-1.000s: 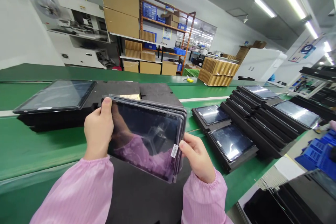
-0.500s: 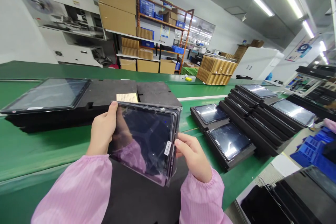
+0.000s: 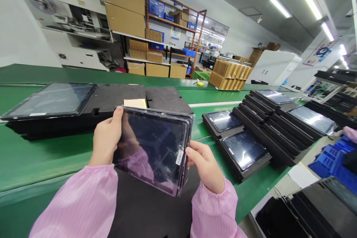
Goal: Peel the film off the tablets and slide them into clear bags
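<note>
Both hands hold a dark screen panel [image 3: 152, 148] wrapped in clear plastic film, tilted up toward me above a black foam tray [image 3: 145, 208]. My left hand [image 3: 105, 139] grips its left edge with the thumb on the top corner. My right hand [image 3: 205, 165] pinches the right edge beside a small white barcode label [image 3: 179, 157]. Pink sleeves cover both wrists. Behind the panel lies a small tan perforated pad [image 3: 135, 103] on a black tray [image 3: 117, 98].
A green conveyor table [image 3: 41, 156] runs across. Another screen [image 3: 50, 99] rests on the black tray at left. Several black trays with screens [image 3: 242, 150] are stacked at right, blue crates [image 3: 331, 160] beyond. Shelves with cardboard boxes [image 3: 125, 7] stand behind.
The view shifted slightly and the panel was drawn a little closer and lower. Both hands kept their grip on its edges throughout.
</note>
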### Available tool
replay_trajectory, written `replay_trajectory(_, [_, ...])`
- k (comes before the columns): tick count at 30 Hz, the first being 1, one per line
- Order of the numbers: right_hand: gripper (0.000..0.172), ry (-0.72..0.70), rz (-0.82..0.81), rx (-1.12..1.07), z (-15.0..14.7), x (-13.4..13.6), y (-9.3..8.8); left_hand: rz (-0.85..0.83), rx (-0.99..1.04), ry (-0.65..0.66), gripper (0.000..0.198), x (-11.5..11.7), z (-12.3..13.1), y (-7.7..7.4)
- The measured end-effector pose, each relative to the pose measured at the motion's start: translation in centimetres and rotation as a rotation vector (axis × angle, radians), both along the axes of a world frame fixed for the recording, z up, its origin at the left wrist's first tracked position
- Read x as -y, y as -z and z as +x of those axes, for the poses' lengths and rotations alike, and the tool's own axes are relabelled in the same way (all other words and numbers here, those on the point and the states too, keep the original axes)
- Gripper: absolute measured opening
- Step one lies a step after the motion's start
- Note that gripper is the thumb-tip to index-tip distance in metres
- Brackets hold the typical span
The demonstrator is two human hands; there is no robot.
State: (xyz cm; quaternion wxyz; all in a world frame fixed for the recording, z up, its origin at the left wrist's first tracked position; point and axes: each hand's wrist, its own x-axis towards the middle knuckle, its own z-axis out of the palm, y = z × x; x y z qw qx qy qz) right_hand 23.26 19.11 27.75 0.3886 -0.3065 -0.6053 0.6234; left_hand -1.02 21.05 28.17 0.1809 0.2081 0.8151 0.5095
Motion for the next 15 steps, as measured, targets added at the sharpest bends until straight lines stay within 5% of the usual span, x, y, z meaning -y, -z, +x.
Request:
replay_trajectory(8, [0.029,-0.005,-0.002,0.022,0.14,-0.08,0.17,0.032,-0.016,-0.047,0.051,0.88,-0.23,-0.61])
replay_trajectory(15, [0.014,-0.166,0.238,0.291,0.10,0.70,-0.32,0.358,0.016,-0.111,0.053,0.50,0.00,-0.74])
